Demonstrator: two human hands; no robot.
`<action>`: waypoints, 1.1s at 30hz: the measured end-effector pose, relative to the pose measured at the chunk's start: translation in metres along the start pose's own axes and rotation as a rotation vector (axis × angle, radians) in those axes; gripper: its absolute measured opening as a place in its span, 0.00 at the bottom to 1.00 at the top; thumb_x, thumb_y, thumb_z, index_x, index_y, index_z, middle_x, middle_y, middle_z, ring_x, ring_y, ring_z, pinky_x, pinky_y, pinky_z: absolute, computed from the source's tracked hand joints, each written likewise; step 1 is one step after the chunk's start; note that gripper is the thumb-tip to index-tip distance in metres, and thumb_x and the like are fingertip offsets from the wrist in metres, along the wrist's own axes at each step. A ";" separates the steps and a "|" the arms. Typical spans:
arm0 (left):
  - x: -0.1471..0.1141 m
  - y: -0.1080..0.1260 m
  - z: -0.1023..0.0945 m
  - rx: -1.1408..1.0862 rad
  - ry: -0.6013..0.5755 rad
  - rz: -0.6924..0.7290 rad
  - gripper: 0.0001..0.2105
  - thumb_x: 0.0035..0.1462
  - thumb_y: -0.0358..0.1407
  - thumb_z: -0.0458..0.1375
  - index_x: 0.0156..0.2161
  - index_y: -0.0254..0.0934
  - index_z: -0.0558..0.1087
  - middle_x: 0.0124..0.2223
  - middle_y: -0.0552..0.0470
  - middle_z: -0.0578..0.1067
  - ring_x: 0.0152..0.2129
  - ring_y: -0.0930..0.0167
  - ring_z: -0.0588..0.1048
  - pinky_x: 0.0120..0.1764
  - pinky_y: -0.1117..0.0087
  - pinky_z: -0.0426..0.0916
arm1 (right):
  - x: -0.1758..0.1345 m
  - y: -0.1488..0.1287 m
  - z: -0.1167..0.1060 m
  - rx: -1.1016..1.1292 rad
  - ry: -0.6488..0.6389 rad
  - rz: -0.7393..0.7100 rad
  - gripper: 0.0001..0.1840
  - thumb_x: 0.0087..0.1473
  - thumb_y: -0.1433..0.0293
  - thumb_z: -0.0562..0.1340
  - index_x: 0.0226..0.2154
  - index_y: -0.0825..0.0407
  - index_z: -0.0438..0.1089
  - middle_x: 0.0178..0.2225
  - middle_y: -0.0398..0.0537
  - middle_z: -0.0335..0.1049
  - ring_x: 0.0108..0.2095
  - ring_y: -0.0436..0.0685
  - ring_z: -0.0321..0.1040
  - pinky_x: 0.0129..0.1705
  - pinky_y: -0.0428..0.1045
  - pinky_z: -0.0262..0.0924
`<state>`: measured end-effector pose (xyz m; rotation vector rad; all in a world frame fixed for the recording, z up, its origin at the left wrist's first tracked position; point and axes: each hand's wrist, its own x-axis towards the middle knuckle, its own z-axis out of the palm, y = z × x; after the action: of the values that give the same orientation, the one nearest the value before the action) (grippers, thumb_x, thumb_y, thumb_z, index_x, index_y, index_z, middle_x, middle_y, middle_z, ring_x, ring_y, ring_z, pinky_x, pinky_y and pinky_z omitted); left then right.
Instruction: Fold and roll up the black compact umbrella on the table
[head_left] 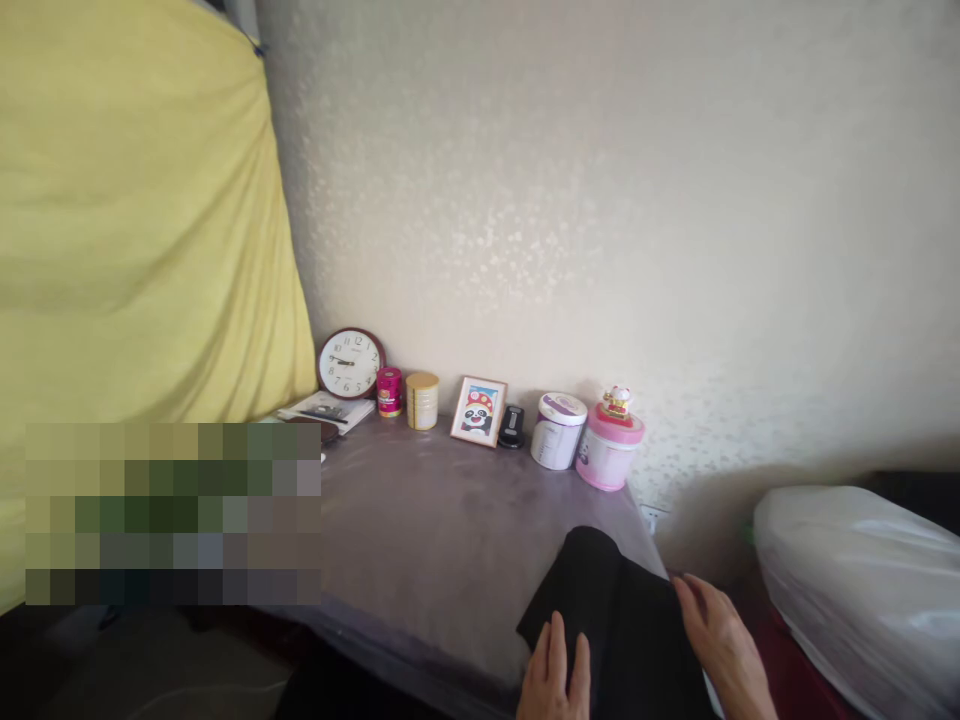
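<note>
A piece of black cloth (622,610), which looks like a folded garment, lies over the near right corner of the table. My left hand (556,675) rests on its left part, fingers stretched and apart. At the cloth's right edge is my right hand (724,640), its fingers extended along the border and touching it. The right thumb is hard to make out. Below the picture's bottom edge the near end of the cloth is cut off.
Along the wall stand a clock (351,363), a pink tin (389,392), a beige canister (422,402), a panda picture (478,411), a black object (512,427), a white tub (559,432) and a pink tub (609,450) topped by a cat figurine (618,403). A plastic-wrapped bundle (862,590) is right.
</note>
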<state>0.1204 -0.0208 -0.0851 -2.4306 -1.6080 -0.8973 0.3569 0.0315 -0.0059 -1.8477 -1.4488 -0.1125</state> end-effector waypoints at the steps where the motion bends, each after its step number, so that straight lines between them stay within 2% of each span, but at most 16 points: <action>1: 0.000 0.000 -0.003 -0.015 -0.053 -0.006 0.27 0.55 0.22 0.49 0.58 0.46 0.57 0.58 0.45 0.62 0.54 0.63 0.63 0.51 0.67 0.65 | -0.010 0.001 -0.007 0.004 -0.022 0.058 0.17 0.48 0.55 0.51 0.32 0.47 0.68 0.36 0.61 0.73 0.37 0.69 0.71 0.41 0.60 0.62; 5: 0.005 -0.001 -0.027 -0.157 -0.341 -0.009 0.36 0.46 0.20 0.52 0.61 0.37 0.49 0.63 0.40 0.51 0.57 0.58 0.56 0.54 0.61 0.61 | -0.041 -0.013 -0.020 0.073 -0.161 0.247 0.22 0.45 0.50 0.53 0.33 0.48 0.68 0.30 0.51 0.74 0.32 0.63 0.72 0.35 0.55 0.64; 8: 0.009 -0.002 -0.047 -0.256 -0.433 0.016 0.44 0.37 0.21 0.56 0.62 0.27 0.43 0.64 0.35 0.44 0.59 0.54 0.50 0.58 0.59 0.55 | -0.051 -0.026 -0.024 0.089 -0.206 0.275 0.26 0.44 0.48 0.53 0.35 0.50 0.69 0.25 0.47 0.73 0.28 0.59 0.71 0.31 0.52 0.63; 11: 0.009 -0.001 -0.055 -0.297 -0.443 -0.004 0.47 0.33 0.21 0.55 0.62 0.25 0.42 0.64 0.36 0.41 0.60 0.55 0.48 0.58 0.59 0.53 | -0.055 -0.030 -0.025 0.074 -0.225 0.269 0.27 0.43 0.48 0.54 0.36 0.51 0.69 0.24 0.46 0.72 0.25 0.59 0.70 0.29 0.51 0.62; 15: 0.008 0.001 -0.056 -0.275 -0.473 -0.019 0.47 0.32 0.20 0.53 0.62 0.27 0.41 0.64 0.37 0.40 0.60 0.56 0.47 0.58 0.58 0.53 | -0.055 -0.026 -0.024 0.133 -0.232 0.270 0.24 0.39 0.51 0.58 0.34 0.52 0.70 0.26 0.48 0.74 0.31 0.62 0.72 0.32 0.52 0.64; 19: 0.013 0.003 -0.065 -0.240 -0.543 -0.048 0.47 0.31 0.18 0.52 0.62 0.25 0.41 0.64 0.34 0.42 0.60 0.56 0.48 0.58 0.58 0.52 | -0.047 -0.039 -0.028 0.399 -0.341 0.270 0.21 0.41 0.54 0.60 0.33 0.52 0.71 0.28 0.47 0.75 0.32 0.61 0.72 0.31 0.51 0.65; 23: 0.016 0.005 -0.071 -0.236 -0.580 -0.060 0.49 0.29 0.17 0.52 0.62 0.25 0.41 0.64 0.33 0.42 0.60 0.55 0.48 0.58 0.59 0.53 | -0.032 -0.075 -0.029 0.688 -0.429 0.319 0.23 0.43 0.53 0.62 0.36 0.52 0.71 0.27 0.46 0.74 0.29 0.59 0.71 0.29 0.50 0.65; 28: 0.012 0.004 -0.058 -0.227 -0.531 -0.062 0.50 0.26 0.17 0.54 0.62 0.26 0.43 0.64 0.33 0.43 0.60 0.54 0.48 0.58 0.59 0.52 | -0.021 -0.118 -0.012 0.878 -0.483 0.349 0.23 0.42 0.54 0.64 0.38 0.52 0.69 0.27 0.44 0.74 0.29 0.58 0.71 0.31 0.50 0.65; 33: 0.009 -0.004 -0.041 -0.303 -0.500 -0.028 0.47 0.28 0.22 0.58 0.60 0.23 0.49 0.63 0.31 0.43 0.60 0.54 0.48 0.59 0.59 0.52 | -0.023 -0.133 0.018 0.930 -0.492 0.394 0.22 0.43 0.56 0.63 0.38 0.52 0.68 0.25 0.42 0.72 0.26 0.56 0.70 0.29 0.49 0.64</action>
<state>0.1024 -0.0277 -0.0480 -3.0396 -1.7586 -0.5986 0.2279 0.0312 0.0377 -1.3435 -1.0903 1.0887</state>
